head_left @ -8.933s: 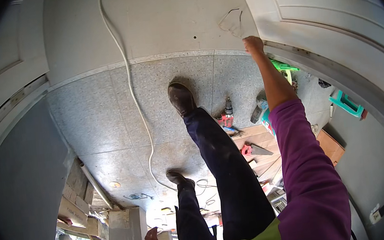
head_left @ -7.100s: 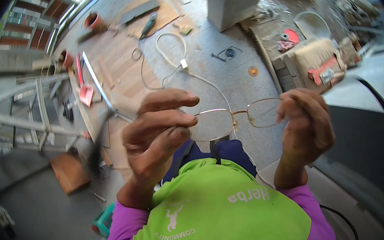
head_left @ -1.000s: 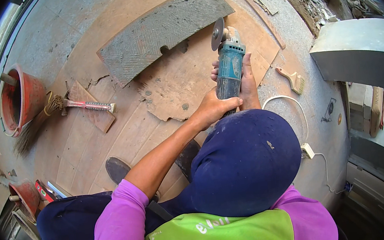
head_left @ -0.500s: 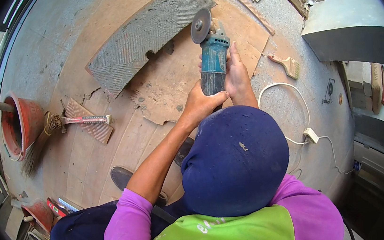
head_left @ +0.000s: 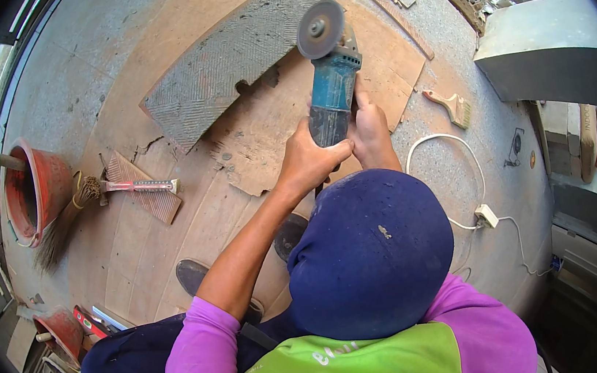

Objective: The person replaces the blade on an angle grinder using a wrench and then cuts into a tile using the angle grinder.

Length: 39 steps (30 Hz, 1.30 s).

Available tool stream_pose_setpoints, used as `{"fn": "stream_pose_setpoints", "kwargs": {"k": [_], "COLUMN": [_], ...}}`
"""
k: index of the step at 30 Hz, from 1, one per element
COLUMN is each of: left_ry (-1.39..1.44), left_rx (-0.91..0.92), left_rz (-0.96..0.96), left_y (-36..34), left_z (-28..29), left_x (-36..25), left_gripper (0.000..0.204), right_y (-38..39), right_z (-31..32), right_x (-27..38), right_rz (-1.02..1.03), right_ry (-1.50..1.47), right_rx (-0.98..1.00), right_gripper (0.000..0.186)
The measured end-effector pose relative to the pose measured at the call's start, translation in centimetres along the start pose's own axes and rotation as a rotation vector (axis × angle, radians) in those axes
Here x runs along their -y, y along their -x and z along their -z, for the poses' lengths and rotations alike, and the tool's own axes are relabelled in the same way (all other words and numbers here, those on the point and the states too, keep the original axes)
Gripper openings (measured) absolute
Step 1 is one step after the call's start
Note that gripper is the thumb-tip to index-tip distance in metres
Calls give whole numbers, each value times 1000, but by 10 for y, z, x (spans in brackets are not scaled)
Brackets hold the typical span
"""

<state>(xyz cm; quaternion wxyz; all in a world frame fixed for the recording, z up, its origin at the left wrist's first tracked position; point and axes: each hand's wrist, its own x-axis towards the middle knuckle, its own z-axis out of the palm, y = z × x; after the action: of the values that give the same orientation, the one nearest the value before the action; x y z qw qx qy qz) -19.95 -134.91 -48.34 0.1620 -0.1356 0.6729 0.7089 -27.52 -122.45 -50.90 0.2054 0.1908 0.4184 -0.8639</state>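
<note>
A teal and black angle grinder [head_left: 332,90] with a round disc [head_left: 319,28] on its head is held upright in the picture, ahead of my bent knee. My left hand [head_left: 308,154] wraps round its dark lower body, thumb across it. My right hand [head_left: 372,123] holds it from the right side and behind, its fingers partly hidden. Beyond the grinder a long grey tile [head_left: 204,72], ridged with mortar, lies on a chipped tan board [head_left: 385,77]. To the left, a small ridged tile piece [head_left: 155,204] lies under a red and grey utility knife [head_left: 144,186].
At left stand a red bucket [head_left: 56,188] with a bundled brush [head_left: 54,236] against it, and a second bucket [head_left: 64,324] by a red level [head_left: 89,321]. At right lie a paintbrush [head_left: 455,106] and a white cord with socket [head_left: 486,215]. A grey raised block [head_left: 540,41] borders the right.
Seconds ago I held eyeglasses; now I am crouched with the grinder in both hands. Over the last second it rose in the picture, and its disc turned to face me more.
</note>
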Motion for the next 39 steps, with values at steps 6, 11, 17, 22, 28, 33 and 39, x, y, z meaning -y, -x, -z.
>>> {"fn": "stream_pose_setpoints", "kwargs": {"k": [6, 11, 17, 22, 28, 33, 39], "left_ry": [-570, -143, 448, 607, 743, 645, 911], "left_rx": [-228, 137, 253, 179, 38, -12, 302], "left_rz": [-61, 205, 157, 26, 20, 107, 255], "left_y": [-2, -31, -64, -49, 7, 110, 200], "left_z": [5, 73, 88, 105, 129, 102, 49], "left_x": [14, -12, -2, -74, -151, -253, -353], "left_gripper": [61, 68, 85, 87, 83, 88, 90], "right_y": [9, 8, 10, 10, 107, 227, 366], "right_z": [-19, 9, -33, -103, -167, -201, -228], "right_x": [-7, -9, -34, 13, 83, 147, 201], "right_rz": [1, -141, -337, -153, 38, 3, -106], "right_ry": [533, 211, 137, 543, 1104, 743, 608], "right_rx": [-38, 76, 332, 429, 385, 394, 336], "right_gripper": [51, 54, 53, 65, 79, 65, 62]}}
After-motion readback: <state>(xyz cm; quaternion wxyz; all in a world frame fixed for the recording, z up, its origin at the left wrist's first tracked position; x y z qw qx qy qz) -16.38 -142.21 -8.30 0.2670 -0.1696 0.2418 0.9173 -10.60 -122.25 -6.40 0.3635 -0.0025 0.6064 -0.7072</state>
